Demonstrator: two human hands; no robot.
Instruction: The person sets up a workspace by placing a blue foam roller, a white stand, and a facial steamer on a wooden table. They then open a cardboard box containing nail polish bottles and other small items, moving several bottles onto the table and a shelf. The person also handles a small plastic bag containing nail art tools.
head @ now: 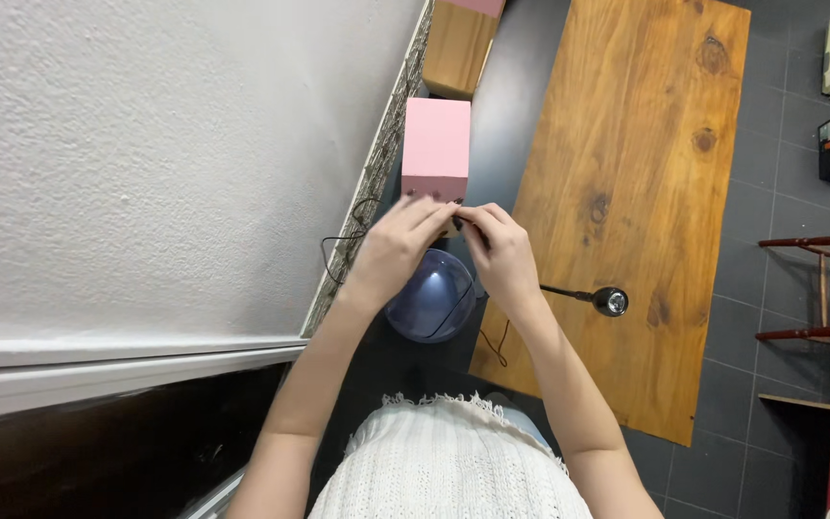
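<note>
Above the blue dome lamp [431, 295], both hands [453, 240] pinched a small dark object together, the pink box [435, 149] at twelve o'clock.

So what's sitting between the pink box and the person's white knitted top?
In the head view, both hands, left and right, meet just below the pink box, over a bluish translucent dome. Nearer the white knitted top the surface looks dark.

small item pinched between fingertips [453, 213] unidentifiable; pink box [436, 149] near end hidden behind hands
</note>
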